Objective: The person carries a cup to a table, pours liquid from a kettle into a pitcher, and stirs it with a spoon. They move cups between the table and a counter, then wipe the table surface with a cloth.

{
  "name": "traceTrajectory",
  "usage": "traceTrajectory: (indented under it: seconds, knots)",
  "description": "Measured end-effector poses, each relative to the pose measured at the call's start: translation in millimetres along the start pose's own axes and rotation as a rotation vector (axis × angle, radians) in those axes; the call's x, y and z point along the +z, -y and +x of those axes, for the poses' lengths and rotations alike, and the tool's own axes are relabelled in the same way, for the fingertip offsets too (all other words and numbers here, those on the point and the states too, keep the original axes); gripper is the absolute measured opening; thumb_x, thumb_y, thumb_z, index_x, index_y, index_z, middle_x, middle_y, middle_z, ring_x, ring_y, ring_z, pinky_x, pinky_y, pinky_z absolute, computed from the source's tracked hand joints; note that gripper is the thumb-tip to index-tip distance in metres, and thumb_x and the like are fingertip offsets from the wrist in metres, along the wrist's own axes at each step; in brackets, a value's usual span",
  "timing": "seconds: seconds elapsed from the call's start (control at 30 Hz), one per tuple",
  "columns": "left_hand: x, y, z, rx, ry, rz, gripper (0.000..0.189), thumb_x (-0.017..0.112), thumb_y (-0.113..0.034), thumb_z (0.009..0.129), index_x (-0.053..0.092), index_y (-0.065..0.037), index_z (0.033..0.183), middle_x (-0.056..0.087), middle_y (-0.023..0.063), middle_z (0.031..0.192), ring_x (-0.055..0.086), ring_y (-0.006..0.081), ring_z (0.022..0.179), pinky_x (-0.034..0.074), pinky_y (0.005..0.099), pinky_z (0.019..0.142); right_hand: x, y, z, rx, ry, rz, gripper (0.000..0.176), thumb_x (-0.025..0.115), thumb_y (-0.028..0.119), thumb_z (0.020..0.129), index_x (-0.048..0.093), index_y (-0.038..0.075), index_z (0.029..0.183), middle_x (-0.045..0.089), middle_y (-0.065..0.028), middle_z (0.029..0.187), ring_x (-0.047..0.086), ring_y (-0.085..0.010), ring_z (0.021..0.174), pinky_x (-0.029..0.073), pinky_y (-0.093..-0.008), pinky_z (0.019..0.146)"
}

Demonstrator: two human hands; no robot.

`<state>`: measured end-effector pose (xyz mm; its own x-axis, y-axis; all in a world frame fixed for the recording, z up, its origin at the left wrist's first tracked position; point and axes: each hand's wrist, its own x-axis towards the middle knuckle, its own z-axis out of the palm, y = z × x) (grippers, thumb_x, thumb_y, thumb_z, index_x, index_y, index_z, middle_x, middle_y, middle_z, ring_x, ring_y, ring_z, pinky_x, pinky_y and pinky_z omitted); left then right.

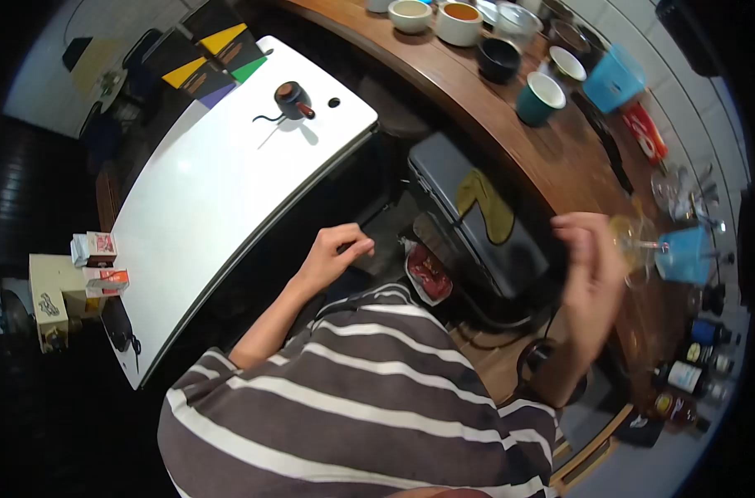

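Observed left hand (326,261) well apart from wooden counter (514,141), fingers curled toward thumb; could not tell whether tips met; recorded right hand (591,266) at counter's edge, blurred, fingers bent, near glass vessel (637,251) on counter; could not confirm contact or pinch; logged kettle (291,101) on white table (219,183), across from counter.

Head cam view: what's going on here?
A person in a striped shirt is between a white table and a wooden counter. The left hand is loosely curled in the gap, with nothing visible in it. The blurred right hand is beside a clear glass vessel at the counter; contact can't be made out. A dark gooseneck kettle sits on the table, and assorted cups stand on the counter.
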<state>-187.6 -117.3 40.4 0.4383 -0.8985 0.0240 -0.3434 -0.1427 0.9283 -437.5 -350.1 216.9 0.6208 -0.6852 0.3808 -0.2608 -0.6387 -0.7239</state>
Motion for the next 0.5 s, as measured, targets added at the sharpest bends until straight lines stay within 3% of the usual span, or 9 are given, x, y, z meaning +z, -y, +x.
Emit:
traceTrajectory:
  seconds: [0.17,0.23,0.3,0.37,0.43,0.5]
  knots:
    - [-27,20,-41,-0.077,-0.234,-0.045,0.028,0.064,-0.017,0.099,0.068,0.002,0.080,0.059,0.0058,0.072,0.055,0.0119,0.064,0.041,0.0277,0.059,177,-51,28,0.107,0.414,0.459,0.022,0.059,0.017,0.102,0.063,-0.004,0.097,0.067,-0.0120,0.081,0.064,-0.0167,0.073,0.050,-0.0300,0.071]
    - [-40,32,-61,-0.141,-0.286,-0.029,0.028,0.063,-0.018,0.099,0.068,0.002,0.080,0.060,0.0064,0.072,0.057,0.0125,0.066,0.043,0.0279,0.062,238,-46,49,0.089,0.514,0.379,0.029,0.060,0.025,0.102,0.064,-0.004,0.098,0.066,-0.0119,0.075,0.063,-0.0146,0.070,0.050,-0.0296,0.071]
    - [-53,42,-80,-0.157,-0.368,-0.013,0.028,0.063,-0.018,0.100,0.067,0.002,0.081,0.060,0.0065,0.072,0.058,0.0130,0.066,0.043,0.0283,0.062,300,-35,79,0.051,0.540,0.343,0.039,0.061,0.035,0.101,0.066,-0.004,0.099,0.069,-0.0162,0.078,0.070,-0.0227,0.075,0.053,-0.0330,0.074]
    - [-67,43,-96,-0.204,-0.422,-0.009,0.028,0.062,-0.018,0.100,0.067,0.002,0.081,0.059,0.0066,0.071,0.057,0.0135,0.066,0.043,0.0290,0.062,366,-30,117,-0.030,0.438,0.131,0.053,0.058,0.049,0.100,0.068,-0.003,0.101,0.073,-0.0234,0.089,0.073,-0.0361,0.088,0.055,-0.0417,0.082]
    - [-84,50,-114,-0.193,-0.501,-0.002,0.035,0.058,-0.021,0.103,0.066,0.002,0.079,0.056,0.0055,0.071,0.055,0.0126,0.065,0.042,0.0278,0.062,424,-26,158,-0.009,0.408,-0.147,0.072,0.048,0.066,0.097,0.071,-0.002,0.103,0.072,-0.0285,0.098,0.069,-0.0449,0.100,0.054,-0.0504,0.087]
    - [-101,59,-134,-0.200,-0.571,0.010,0.028,0.061,-0.017,0.100,0.066,0.002,0.080,0.058,0.0070,0.072,0.055,0.0137,0.064,0.042,0.0288,0.061,465,-27,193,0.036,0.516,-0.347,0.089,0.037,0.079,0.093,0.073,-0.002,0.105,0.072,-0.0287,0.100,0.069,-0.0458,0.103,0.053,-0.0531,0.089]
